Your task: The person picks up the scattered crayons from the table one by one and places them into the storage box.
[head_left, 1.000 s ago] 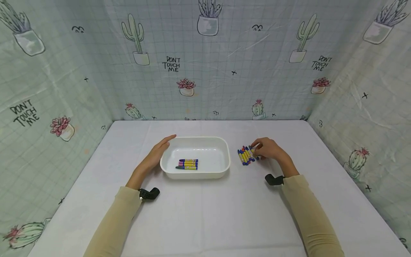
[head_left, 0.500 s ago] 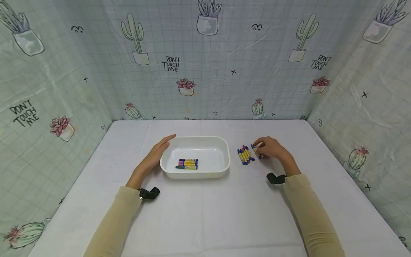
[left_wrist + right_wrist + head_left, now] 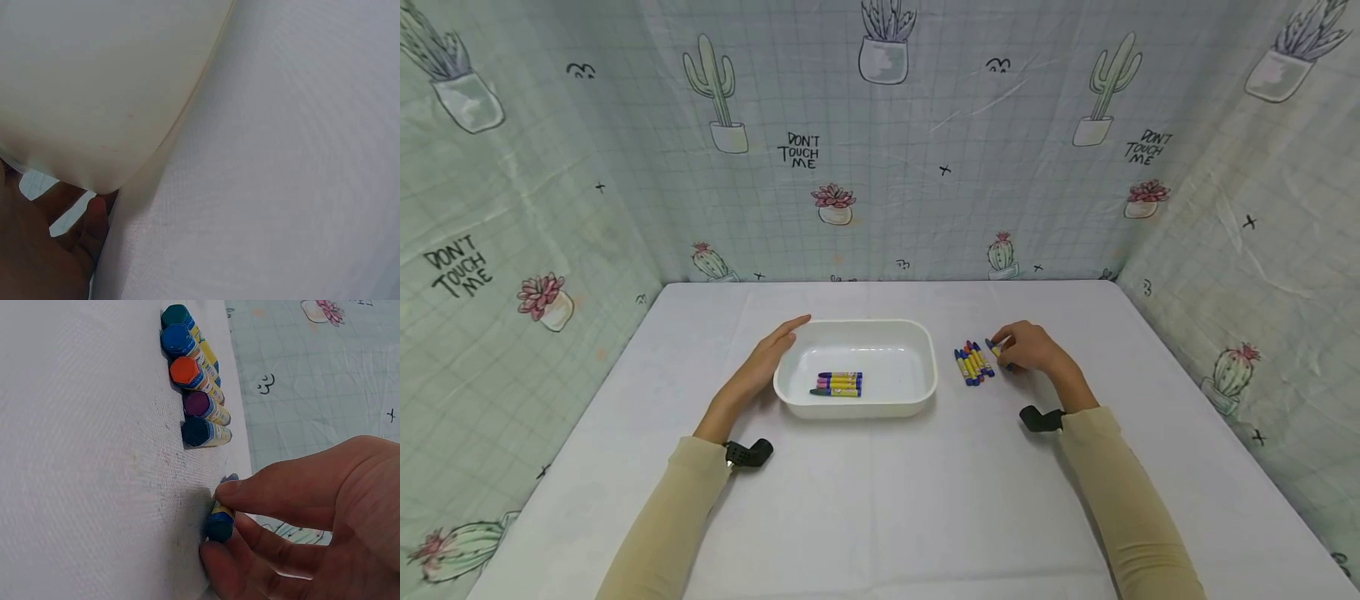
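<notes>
My left hand (image 3: pixel 767 357) rests along the left end of a white plastic tray (image 3: pixel 917 408), fingers extended at its rim; the left wrist view shows the fingers against the tray's outer wall (image 3: pixel 106 94). Inside the tray lie several crayons (image 3: pixel 839 383) with yellow and blue wrappers, side by side. My right hand (image 3: pixel 1028 346) pinches one dark blue-tipped crayon (image 3: pixel 220 524) between thumb and fingers, close over the tabletop. Just left of that hand in the head view is a row of several crayons (image 3: pixel 973 363); their green, blue, orange and purple ends (image 3: pixel 185 372) show in the right wrist view.
A white cloth covers the table (image 3: pixel 880 500). Behind it and on both sides hangs a pale green curtain (image 3: pixel 895 167) printed with cacti and lettering. A black wrist camera (image 3: pixel 749 452) sits on the left wrist, another black wrist camera (image 3: pixel 1040 419) on the right.
My right hand has drawn one crayon away from the row, to the right, so a gap shows between them. The left hand and the tray have stayed put.
</notes>
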`<state>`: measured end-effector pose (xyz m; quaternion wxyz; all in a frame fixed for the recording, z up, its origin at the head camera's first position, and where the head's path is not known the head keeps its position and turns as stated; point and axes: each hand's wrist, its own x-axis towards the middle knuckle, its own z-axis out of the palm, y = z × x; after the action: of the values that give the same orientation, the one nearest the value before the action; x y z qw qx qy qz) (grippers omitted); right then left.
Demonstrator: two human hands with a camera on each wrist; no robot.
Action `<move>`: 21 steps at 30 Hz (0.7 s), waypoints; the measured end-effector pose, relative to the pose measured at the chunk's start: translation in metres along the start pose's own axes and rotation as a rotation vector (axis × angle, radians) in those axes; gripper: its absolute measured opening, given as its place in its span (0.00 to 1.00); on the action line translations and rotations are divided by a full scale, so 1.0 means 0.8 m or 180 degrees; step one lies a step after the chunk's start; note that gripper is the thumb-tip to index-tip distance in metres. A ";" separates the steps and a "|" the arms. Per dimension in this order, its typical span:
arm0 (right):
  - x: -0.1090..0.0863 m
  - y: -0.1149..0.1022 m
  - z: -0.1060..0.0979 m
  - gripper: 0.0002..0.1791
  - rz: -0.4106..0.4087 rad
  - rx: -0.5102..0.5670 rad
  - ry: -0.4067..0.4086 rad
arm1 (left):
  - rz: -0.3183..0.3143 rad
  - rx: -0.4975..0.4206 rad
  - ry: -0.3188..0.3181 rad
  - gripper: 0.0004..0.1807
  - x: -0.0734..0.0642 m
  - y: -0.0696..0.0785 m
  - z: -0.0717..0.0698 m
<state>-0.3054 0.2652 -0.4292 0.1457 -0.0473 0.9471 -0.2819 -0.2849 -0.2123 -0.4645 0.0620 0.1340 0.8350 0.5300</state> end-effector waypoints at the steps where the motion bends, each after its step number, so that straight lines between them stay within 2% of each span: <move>1: 0.000 0.000 -0.001 0.25 0.0001 0.0006 -0.0001 | -0.0008 0.0001 0.0002 0.28 0.000 0.000 0.000; 21: -0.002 0.001 -0.012 0.26 -0.0031 0.0057 0.0084 | 0.0001 -0.0023 0.0004 0.28 0.001 -0.002 0.000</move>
<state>-0.3069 0.2709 -0.4215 0.1322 -0.0468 0.9462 -0.2916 -0.2862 -0.2129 -0.4656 0.0618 0.1336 0.8331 0.5331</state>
